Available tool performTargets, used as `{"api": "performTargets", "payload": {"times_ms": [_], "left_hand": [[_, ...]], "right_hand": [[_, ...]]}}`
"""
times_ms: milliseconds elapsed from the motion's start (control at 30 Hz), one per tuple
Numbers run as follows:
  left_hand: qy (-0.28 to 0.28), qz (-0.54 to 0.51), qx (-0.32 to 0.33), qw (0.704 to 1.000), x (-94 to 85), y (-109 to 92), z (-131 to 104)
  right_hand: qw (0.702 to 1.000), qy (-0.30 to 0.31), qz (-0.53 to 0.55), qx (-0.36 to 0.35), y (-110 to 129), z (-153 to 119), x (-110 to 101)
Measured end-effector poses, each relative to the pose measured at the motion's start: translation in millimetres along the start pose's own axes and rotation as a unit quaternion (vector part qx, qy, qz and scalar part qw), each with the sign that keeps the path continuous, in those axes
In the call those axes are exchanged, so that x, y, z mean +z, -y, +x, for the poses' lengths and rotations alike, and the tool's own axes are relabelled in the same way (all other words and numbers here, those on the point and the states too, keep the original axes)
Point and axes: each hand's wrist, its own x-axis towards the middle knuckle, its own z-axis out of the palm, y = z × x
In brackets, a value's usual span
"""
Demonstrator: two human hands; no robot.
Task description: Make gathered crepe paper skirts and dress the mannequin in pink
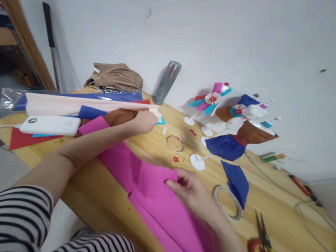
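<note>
A magenta sheet (160,179), paper or thin cloth, stretches along the table's front edge with fold lines across it. My right hand (191,190) pinches its upper edge between thumb and fingers. My left hand (146,122) reaches across to the right end of a pile of coloured sheets, fingers curled down by a pale pink sheet (63,105); exactly what the fingertips grip is hidden. Beneath that forearm lie a brown sheet (121,117) and a blue one (92,113). Right of my right hand are a roll of tape (228,202) and a blue piece (237,182).
Small dress-like figures on white round bases (197,162) stand at the back right. Pliers (267,242) lie front right. A grey flask (166,83) and brown cloth (115,77) sit by the wall. A white power bank (50,124) with a cable rests at left.
</note>
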Motion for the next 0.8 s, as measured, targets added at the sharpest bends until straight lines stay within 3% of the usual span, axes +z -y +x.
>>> {"api": "performTargets", "payload": {"times_ms": [100, 167, 233, 300, 400, 500, 633, 800], "left_hand": [[0.067, -0.109, 0.111, 0.986, -13.7, -22, -12], [0.124, -0.207, 0.179, 0.954, -15.3, -36, -20], [0.236, -0.432, 0.191, 0.849, -11.9, -47, -27], [0.301, -0.564, 0.164, 0.751, -6.9, -53, -31], [0.343, -0.629, 0.15, 0.681, -2.1, -55, -33], [0.372, -0.646, 0.145, 0.65, 1.0, -57, -36], [0.369, -0.652, 0.104, 0.654, 14.4, -65, -39], [0.408, -0.664, 0.058, 0.623, 34.3, -67, -35]], "right_hand": [[0.986, -0.094, 0.13, 0.037, 0, 1, -11], [0.976, -0.145, 0.16, 0.04, -2, 2, -19], [0.969, -0.18, 0.164, 0.039, -4, 3, -28], [0.966, -0.201, 0.158, 0.043, -7, 4, -35], [0.961, -0.234, 0.136, 0.052, -12, 5, -41], [0.958, -0.247, 0.135, 0.052, -16, 8, -39], [0.96, -0.233, 0.157, 0.023, -17, 13, -31], [0.962, -0.209, 0.174, 0.0, -12, 13, -28]]}}
